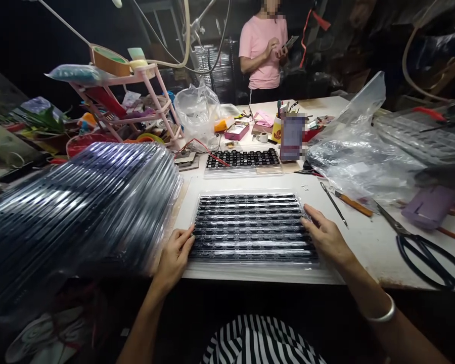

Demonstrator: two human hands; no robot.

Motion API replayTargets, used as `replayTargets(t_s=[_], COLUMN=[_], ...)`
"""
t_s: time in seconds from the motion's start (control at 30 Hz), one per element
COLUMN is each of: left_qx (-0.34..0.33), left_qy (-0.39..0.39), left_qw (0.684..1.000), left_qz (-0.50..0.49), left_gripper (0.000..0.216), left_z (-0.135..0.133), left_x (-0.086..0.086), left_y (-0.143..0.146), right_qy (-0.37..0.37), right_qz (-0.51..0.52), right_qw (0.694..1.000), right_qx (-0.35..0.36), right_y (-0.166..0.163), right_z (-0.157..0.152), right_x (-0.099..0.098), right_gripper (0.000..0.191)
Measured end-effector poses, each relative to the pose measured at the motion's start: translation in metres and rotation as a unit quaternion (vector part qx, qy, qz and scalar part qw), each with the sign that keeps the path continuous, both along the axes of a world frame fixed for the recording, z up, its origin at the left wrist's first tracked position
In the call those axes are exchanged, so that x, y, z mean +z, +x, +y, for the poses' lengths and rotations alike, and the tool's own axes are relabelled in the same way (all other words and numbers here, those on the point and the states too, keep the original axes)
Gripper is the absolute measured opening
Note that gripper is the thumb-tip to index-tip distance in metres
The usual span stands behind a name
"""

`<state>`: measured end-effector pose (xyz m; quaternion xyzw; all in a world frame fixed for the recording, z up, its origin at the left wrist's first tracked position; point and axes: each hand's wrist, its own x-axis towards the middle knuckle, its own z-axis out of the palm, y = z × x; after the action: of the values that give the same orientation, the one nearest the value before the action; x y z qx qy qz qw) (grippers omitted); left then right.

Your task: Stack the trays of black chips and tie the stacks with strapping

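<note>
A clear plastic tray (250, 230) with rows of dark strips lies on the white work surface in front of me. My left hand (175, 253) grips its left edge, thumb and fingers closed together there. At the right edge, my right hand (325, 233) holds the tray with its thumb over the rim and a finger stretched along the outside. Beyond it sits another clear tray (242, 159) filled with small black pieces, a red strip lying across it. A tall stack of filled plastic trays (98, 202) leans to my left.
Scissors (413, 242), an orange-handled tool (354, 203) and a slim metal tool (333, 203) lie on the right. Behind them is crumpled clear plastic (364, 156). A pink rack (136, 96) stands back left. A person in a pink shirt (263, 50) stands across the table, holding a phone.
</note>
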<state>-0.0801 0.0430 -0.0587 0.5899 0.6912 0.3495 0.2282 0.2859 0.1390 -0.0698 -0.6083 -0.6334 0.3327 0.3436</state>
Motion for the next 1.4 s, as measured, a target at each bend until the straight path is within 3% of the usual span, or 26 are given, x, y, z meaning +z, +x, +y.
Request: replayTargets(t_s=[0.2,0.3,0.37,0.47,0.57,0.67,0.73,0.83,0.9,1.0,1.23,1.4], left_qx=[0.003,0.035,0.092,0.132,0.059,0.102,0.165,0.216,0.226,0.232,0.232,0.164], left_qy=[-0.005,-0.002,0.008,-0.007,-0.052,0.074,0.174,0.226,0.251,0.289,0.301,0.293], left_qw=[1.000,0.999,0.994,0.965,0.918,0.900,0.879,0.853,0.843,0.832,0.803,0.808], left_qz=[0.003,-0.014,-0.057,-0.226,-0.390,-0.417,-0.413,-0.417,-0.419,-0.414,-0.459,-0.484], left_gripper=[0.043,0.046,0.052,0.066,0.058,0.037,0.030,0.027,0.026,0.024,0.026,0.021], left_z=[-0.001,-0.002,-0.003,-0.010,-0.018,-0.019,-0.014,-0.003,0.002,0.003,-0.003,-0.008], left_x=[0.001,0.006,0.014,0.035,0.065,0.095,0.111,0.124,0.127,0.128,0.127,0.125], left_y=[0.000,-0.001,-0.001,0.001,0.009,0.020,0.026,0.030,0.030,0.027,0.016,0.011], right_qy=[-0.044,-0.100,-0.111,-0.067,-0.014,0.026,0.037,0.065,0.124,0.192,0.217,0.225], right_qz=[0.191,0.288,0.334,0.357,0.376,0.386,0.321,0.116,-0.053,-0.243,-0.362,-0.394], right_qw=[0.980,0.952,0.936,0.931,0.923,0.919,0.942,0.974,0.958,0.898,0.831,0.813], right_qx=[-0.044,-0.008,0.021,0.046,0.078,0.074,0.089,0.184,0.253,0.313,0.363,0.364], right_y=[-0.011,-0.014,-0.015,-0.015,-0.016,-0.020,-0.026,-0.043,-0.057,-0.079,-0.107,-0.112], right_z=[-0.006,-0.006,-0.003,0.005,0.021,0.042,0.054,0.065,0.070,0.077,0.091,0.091], right_x=[0.039,0.055,0.063,0.077,0.092,0.094,0.085,0.063,0.050,0.041,0.037,0.034], right_gripper=[0.052,0.062,0.061,0.052,0.042,0.038,0.030,0.017,0.015,0.017,0.013,0.011])
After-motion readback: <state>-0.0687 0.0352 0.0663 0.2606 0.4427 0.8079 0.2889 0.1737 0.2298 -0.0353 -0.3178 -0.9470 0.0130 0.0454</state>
